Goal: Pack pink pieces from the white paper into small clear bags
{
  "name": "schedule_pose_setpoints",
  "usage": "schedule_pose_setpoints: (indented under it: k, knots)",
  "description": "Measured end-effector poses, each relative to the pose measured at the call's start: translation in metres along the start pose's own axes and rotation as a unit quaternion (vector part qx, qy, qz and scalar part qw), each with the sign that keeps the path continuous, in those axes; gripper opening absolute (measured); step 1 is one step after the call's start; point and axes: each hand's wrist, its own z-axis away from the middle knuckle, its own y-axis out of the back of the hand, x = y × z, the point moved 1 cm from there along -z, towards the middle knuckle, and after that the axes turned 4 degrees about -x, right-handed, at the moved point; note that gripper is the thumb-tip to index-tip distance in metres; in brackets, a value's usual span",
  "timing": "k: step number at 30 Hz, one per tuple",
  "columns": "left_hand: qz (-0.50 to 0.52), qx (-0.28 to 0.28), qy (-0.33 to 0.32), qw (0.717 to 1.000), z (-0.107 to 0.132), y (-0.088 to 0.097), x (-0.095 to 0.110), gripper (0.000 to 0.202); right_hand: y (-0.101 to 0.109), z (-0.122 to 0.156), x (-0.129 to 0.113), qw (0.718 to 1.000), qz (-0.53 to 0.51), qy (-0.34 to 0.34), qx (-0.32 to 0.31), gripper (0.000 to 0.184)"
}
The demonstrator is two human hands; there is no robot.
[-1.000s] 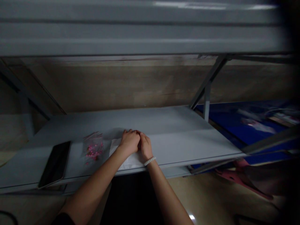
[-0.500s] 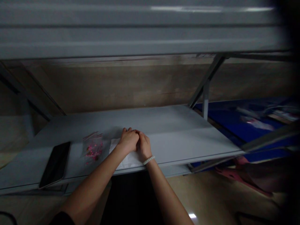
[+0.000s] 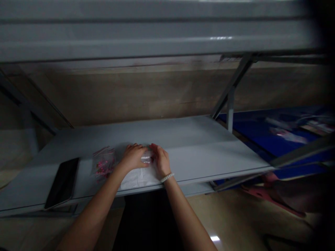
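Observation:
A small clear, shiny plastic item (image 3: 147, 157) lies between my two hands; its exact kind is hard to make out. My left hand (image 3: 134, 157) grips its left side, thumb toward me and fingers over the far edge. Curled around its right end is my right hand (image 3: 162, 162), with a pale beaded bracelet (image 3: 167, 177) at the wrist. Beneath them a white sheet (image 3: 138, 178), paper or thin plastic, rests at the table's front edge. To the left is a clear zip bag (image 3: 104, 163) with several small pink pieces inside.
A black tablet or large phone (image 3: 62, 183) lies on the grey table (image 3: 199, 150), left of the zip bag. A grey metal panel (image 3: 157, 38) hangs low overhead, with a slanted strut (image 3: 232, 85) at right. Beyond is a blue surface (image 3: 261, 136) holding plastic-wrapped items.
My left hand has slid left and opened away from the right one, uncovering the clear plastic item and more of the white sheet. My right hand has barely moved.

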Motion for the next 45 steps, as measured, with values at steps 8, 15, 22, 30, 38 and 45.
schedule_pose_setpoints:
  k: [8, 15, 22, 30, 38, 45]
  knots:
    - [0.148, 0.211, -0.01, 0.966, 0.027, 0.003, 0.001, 0.054, 0.01, 0.006, -0.016, 0.988, -0.154, 0.008, 0.024, 0.022]
    - [0.189, 0.286, 0.016, 0.939, 0.036, -0.009, 0.009, 0.054, 0.014, 0.007, -0.019, 0.983, -0.178, 0.003, 0.041, 0.019]
    - [0.184, 0.308, 0.04, 0.933, 0.048, -0.006, 0.022, 0.054, 0.0, 0.047, -0.061, 0.992, 0.117, 0.049, -0.029, 0.035]
    - [0.234, 0.331, 0.066, 0.912, 0.071, -0.007, 0.039, 0.063, -0.017, 0.073, -0.076, 0.96, 0.245, 0.061, -0.122, 0.012]
    - [0.458, 0.17, 0.055, 0.871, 0.098, -0.001, 0.023, 0.013, -0.006, 0.087, -0.096, 0.931, 0.306, 0.051, -0.19, 0.012]
    - [0.46, 0.209, 0.023, 0.863, 0.107, 0.002, 0.028, 0.017, -0.004, 0.094, -0.103, 0.924, 0.314, 0.027, -0.215, 0.012]
